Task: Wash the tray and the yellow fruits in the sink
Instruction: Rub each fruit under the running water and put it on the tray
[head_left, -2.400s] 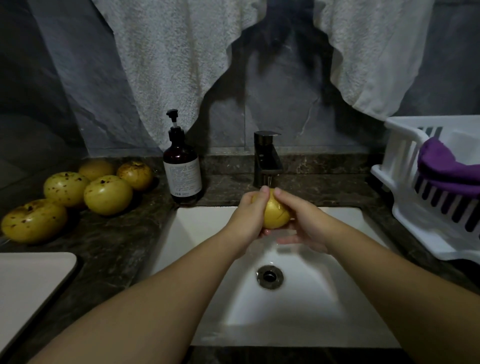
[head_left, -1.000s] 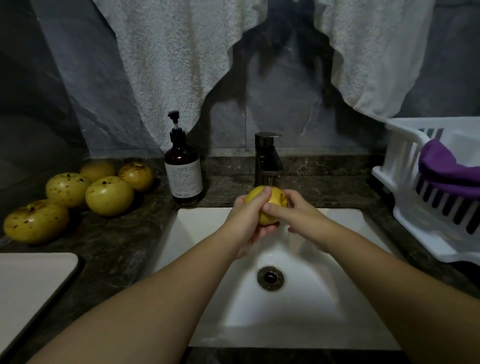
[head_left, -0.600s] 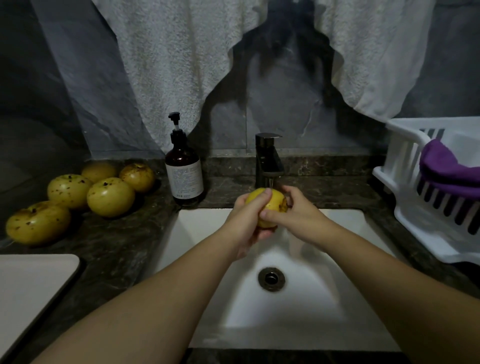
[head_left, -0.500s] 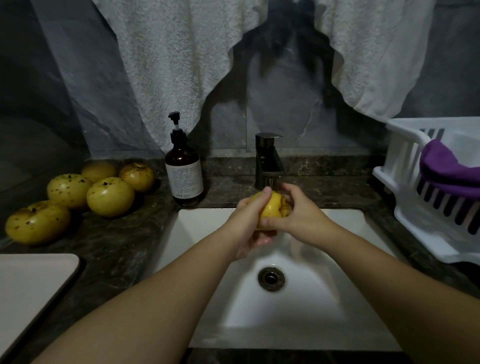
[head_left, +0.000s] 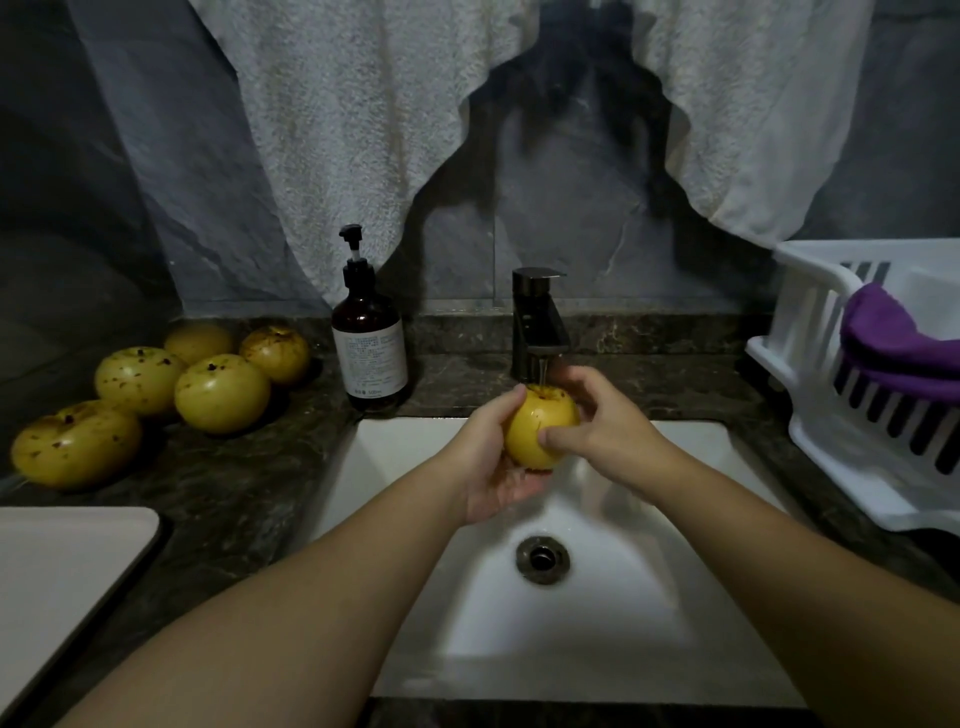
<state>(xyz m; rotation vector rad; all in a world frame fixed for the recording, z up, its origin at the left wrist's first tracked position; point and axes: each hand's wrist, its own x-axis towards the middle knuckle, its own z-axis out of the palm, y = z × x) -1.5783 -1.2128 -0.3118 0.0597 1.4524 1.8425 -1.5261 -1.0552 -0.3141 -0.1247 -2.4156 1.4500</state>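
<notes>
My left hand (head_left: 491, 467) cups the yellow fruit (head_left: 540, 428) from below and at its 9 o'clock, fingers curled under, thumb up near the stem. My right hand (head_left: 605, 428) wraps it from 3 o'clock, thumb pressed flat on the front skin, fingers curled round the back. Fruit sits over the sink (head_left: 410, 452), directly under the faucet (head_left: 537, 322), thin water stream hitting the stem dimple.

Handling (est.): round, firm, waxy-smooth skin, wet, so prob. slippery; moderate weight; bruisable if dropped on the hard basin. Best hold = palm cradle below + opposing fingers at the widest girth, not fingertips alone.

Materials, outward: sink glossy white, rectangular, metal drain (head_left: 543, 560) at 6 o'clock of the fruit. Faucet dark, boxy, matte. Table (head_left: 234, 493) dark veined stone. At 10 o'clock: brown pump bottle (head_left: 370, 348), white label; beyond it five unwashed fruits (head_left: 222, 393), skins w/ brown specks. Tray (head_left: 57, 577) at 8 o'clock: flat, pale, rounded corner, matte. At 3 o'clock: white slatted plastic rack (head_left: 831, 415) w/ purple cloth (head_left: 893, 348). Nubby pale towels (head_left: 363, 130) hang at 12 o'clock.
</notes>
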